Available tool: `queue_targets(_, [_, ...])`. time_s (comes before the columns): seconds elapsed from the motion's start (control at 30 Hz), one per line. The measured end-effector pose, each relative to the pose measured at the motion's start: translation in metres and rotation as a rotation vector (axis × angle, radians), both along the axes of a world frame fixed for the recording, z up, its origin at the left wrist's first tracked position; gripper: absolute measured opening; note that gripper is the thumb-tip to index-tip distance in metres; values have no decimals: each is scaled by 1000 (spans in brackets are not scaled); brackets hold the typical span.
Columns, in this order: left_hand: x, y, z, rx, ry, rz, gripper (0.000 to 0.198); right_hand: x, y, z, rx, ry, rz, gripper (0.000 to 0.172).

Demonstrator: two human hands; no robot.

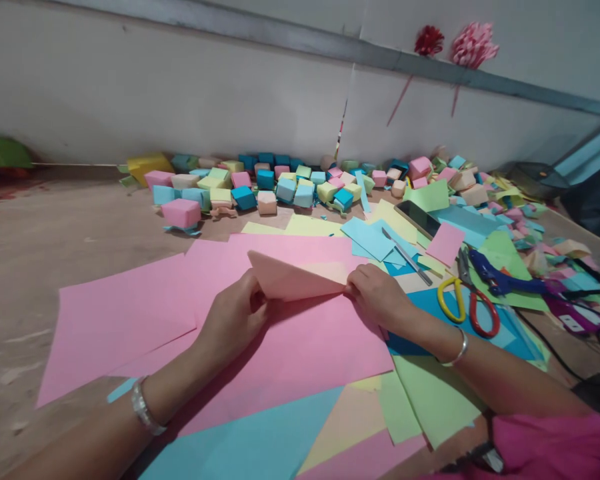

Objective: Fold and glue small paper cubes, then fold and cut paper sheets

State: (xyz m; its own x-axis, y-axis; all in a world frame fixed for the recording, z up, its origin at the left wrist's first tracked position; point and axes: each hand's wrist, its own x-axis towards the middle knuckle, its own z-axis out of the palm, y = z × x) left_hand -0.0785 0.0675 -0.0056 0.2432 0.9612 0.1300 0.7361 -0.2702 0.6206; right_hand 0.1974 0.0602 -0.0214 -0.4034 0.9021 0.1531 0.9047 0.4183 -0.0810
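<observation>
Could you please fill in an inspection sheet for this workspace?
Surface: brown table, marked, partly covered with paper.
Job's things: peach paper, bent over, above pink sheets.
Clutter: scissors, craft knife, phone, many paper boxes.
Hands: left hand and right hand both grip the peach paper.
Cables: black cables at right, beyond the scissors.
Surroundings: pale wall behind; two pom-poms by its ledge.
</observation>
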Motion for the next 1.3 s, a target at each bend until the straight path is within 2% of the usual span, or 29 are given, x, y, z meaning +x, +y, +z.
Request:
queue_targets(0.13, [3,2,0,-54,6,43,21,0,3,2,-21,-77,0,16])
queue_targets(0.37, [11,0,-7,104,125,14,36,-3,4,2,-15,-153,1,17])
queue_targets(0.5, [11,0,-6,77,106,38,47,-4,5,6,-59,-90,-56,19])
queue_targets(0.57, [11,1,-5,51,117,43,42,-4,6,8,-101,-43,-89,19])
queue_targets(0.7, [10,5,0,57,222,-25,6,1,10,8,-186,108,-151,18])
queue_targets(0.73, [10,6,1,60,254,-56,6,2,11,7,-183,157,-145,15])
queue_targets(0.83, [11,9,2,103,356,-109,14,3,8,1,-43,194,-1,6])
queue_targets(0.93, [15,7,-1,231,399,-94,17,0,1,1,186,6,262,23])
queue_targets(0.97, [18,6,-2,276,395,-134,18,-1,-2,1,242,-59,331,27])
queue_targets(1.03, [25,1,-4,343,400,-302,21,-4,-7,3,301,-142,416,28])
queue_targets(1.1, [35,-4,-3,371,455,-474,23,-7,-11,4,326,-168,417,27])
queue_targets(1.13, [40,-7,-1,373,494,-517,23,-7,-12,3,331,-170,406,26])
queue_targets(1.2, [49,-11,2,363,563,-531,27,-8,-12,1,343,-161,376,24])
queue_targets(1.3, [57,-15,6,372,621,-554,49,-9,-12,-3,345,-169,348,23])
